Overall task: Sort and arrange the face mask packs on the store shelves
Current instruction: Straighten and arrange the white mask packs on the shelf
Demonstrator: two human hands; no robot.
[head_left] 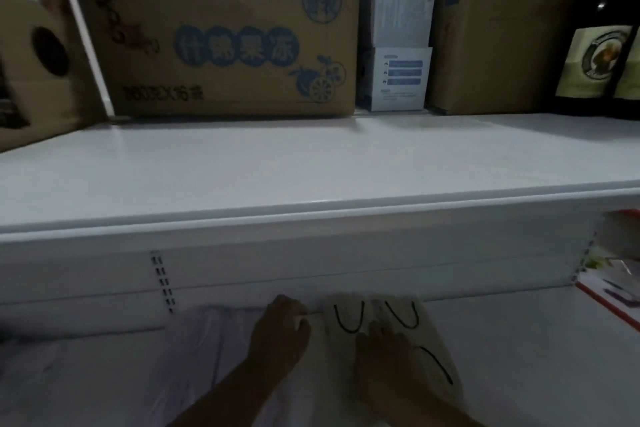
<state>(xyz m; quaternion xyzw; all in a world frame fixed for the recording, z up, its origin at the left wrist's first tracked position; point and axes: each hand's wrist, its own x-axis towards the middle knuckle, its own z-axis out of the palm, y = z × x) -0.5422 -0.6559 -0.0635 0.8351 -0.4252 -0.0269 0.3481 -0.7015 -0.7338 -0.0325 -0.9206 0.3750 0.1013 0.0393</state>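
Observation:
Clear face mask packs (pixel 349 319) with black ear loops showing lie flat on the lower white shelf (pixel 519 357), pushed against its back wall. My left hand (pixel 280 333) has curled fingers at the packs' left edge; whether it pinches that edge is blurred. My right hand (pixel 391 354) lies on top of the packs, fingers spread and pressing down. A pale sheet or bag (pixel 194 357) lies to the left of the packs under my left forearm.
Above is a wide white upper shelf (pixel 311 166). At its back stand a printed cardboard box (pixel 221 35), white mask boxes (pixel 398 80), a plain carton (pixel 502 28) and another box (pixel 31 55) at left. Red-edged goods (pixel 613 291) sit at right.

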